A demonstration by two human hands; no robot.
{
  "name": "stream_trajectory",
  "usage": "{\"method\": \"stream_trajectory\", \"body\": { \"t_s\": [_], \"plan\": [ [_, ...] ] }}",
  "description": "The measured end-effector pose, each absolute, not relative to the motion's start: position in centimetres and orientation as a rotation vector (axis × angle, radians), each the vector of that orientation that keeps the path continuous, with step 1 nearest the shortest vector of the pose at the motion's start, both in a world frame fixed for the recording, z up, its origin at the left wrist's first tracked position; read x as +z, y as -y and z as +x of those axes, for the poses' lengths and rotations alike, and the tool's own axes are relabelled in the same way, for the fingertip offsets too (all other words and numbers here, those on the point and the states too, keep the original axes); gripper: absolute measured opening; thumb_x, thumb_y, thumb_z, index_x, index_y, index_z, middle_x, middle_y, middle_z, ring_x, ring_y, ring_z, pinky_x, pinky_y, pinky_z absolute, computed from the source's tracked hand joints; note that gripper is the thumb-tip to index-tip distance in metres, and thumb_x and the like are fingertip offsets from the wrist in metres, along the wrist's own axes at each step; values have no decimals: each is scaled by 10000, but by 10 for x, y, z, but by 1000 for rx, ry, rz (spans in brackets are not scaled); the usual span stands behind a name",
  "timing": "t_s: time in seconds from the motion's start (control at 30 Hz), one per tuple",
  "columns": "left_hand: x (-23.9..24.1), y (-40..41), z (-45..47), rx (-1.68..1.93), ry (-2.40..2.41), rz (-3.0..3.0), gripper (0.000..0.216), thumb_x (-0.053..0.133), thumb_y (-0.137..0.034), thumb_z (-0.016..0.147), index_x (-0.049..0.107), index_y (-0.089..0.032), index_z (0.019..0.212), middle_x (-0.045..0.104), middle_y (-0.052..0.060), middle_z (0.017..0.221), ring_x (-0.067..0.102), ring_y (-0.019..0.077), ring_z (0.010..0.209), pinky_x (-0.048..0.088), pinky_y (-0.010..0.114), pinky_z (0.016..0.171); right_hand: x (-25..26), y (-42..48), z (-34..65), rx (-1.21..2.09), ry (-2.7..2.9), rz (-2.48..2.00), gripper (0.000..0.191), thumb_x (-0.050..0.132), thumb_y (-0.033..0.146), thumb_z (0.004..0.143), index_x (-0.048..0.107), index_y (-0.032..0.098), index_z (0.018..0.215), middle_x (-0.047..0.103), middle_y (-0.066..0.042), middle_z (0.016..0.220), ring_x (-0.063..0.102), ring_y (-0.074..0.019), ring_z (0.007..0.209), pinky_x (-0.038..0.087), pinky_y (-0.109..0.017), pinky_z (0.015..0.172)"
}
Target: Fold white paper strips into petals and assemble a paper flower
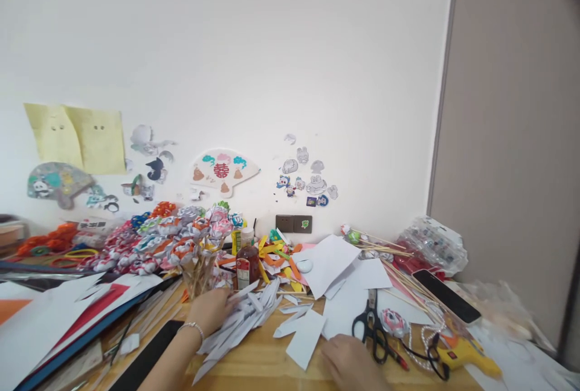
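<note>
My left hand (209,313), wearing a thin bracelet, is at the upper left of a loose pile of white paper strips (254,312). Its fingers are bent together on the strip ends, and the fingertips are partly hidden. Low on the wooden table rests my right hand (351,362), palm down with fingers slightly bent; nothing shows in it. Just left of it lies a small white paper rectangle (306,339). Black-handled scissors (374,327) lie to its upper right, close to a wrapped lollipop (394,322) and a red-tipped pen (399,357).
A brown glue bottle (247,261) stands behind the strips. Wrapped lollipops (172,237) are heaped at back left. White sheets (333,264) lie in the centre. To the right are a phone (446,295) and a yellow glue gun (469,355). A black phone-like slab (149,358) sits beside my left forearm.
</note>
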State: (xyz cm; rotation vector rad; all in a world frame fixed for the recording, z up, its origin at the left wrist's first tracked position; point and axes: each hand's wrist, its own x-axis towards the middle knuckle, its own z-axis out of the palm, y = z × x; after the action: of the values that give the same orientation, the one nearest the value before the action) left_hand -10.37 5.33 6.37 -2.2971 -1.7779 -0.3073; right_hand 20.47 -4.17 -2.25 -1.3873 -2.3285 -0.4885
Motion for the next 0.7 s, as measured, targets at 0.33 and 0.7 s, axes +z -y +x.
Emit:
{"method": "stream_trajectory", "body": {
  "t_s": [0.33, 0.7],
  "plan": [
    [59, -32, -52, -499, 1323, -2357, 238, 383, -182, 866, 613, -205, 921, 664, 84, 990, 585, 208, 964, 422, 369, 890, -29, 34, 200, -534, 2389, -1356, 108, 566, 103, 703, 591, 185, 638, 677, -4, 625, 623, -154, 564, 352, -207, 497],
    [-7, -18, 3, -256, 674, -3078, 559, 467, -355, 842, 295, -241, 1361, 362, 92, 1406, 339, 292, 1277, 322, 520, 1017, -15, 41, 196, -345, 2401, -1479, 107, 522, 134, 754, 623, 171, 754, 699, -48, 715, 641, -172, 634, 390, -209, 550]
  ]
}}
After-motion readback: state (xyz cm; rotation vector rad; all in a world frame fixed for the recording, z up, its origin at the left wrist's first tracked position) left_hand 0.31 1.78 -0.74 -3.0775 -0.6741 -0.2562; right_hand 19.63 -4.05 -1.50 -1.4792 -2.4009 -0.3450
